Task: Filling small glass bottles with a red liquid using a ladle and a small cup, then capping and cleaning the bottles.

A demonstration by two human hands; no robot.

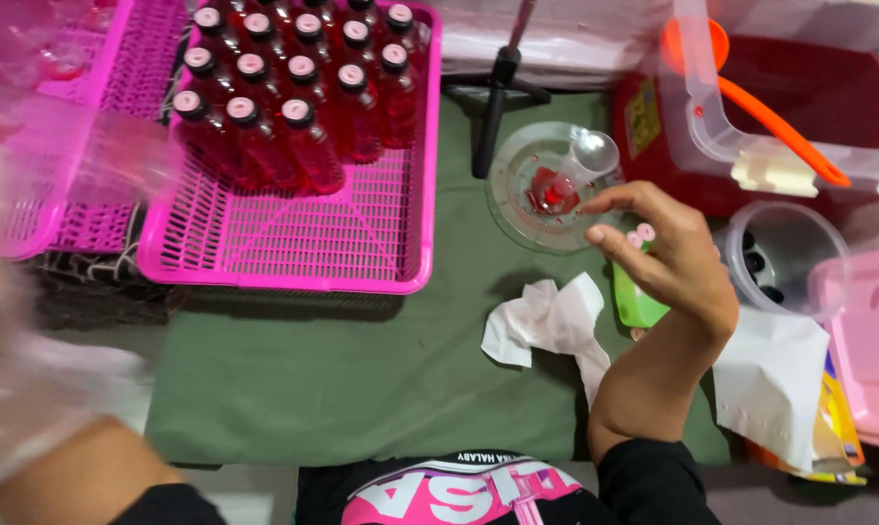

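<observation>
Over the green mat (362, 379), the right hand (678, 258) is hovering with fingers curled loosely, thumb and forefinger close together; a small pink cap (642, 233) is showing at the fingertips, apparently pinched there, though the grip itself is partly hidden. Just left of and above those fingertips a clear dish (517, 194) is sitting on the mat, holding red liquid and a small clear funnel (590, 156) tilting inside it. The cap is hanging just off the dish's right rim, not touching it as far as I can tell. A crumpled tissue (551, 326) is lying below the dish, beside the wrist. A green packet (636, 301) is lying under the hand.

The left hand (31, 389), in a clear glove, is blurring at the bottom left, well apart from the dish; cannot tell whether it is gripping anything.

A pink basket (294, 253) is sitting upper left, holding capped red bottles (294, 107) packed in rows at its far end. A clear tub (785, 253) with dark pieces is standing right of the hand.
</observation>
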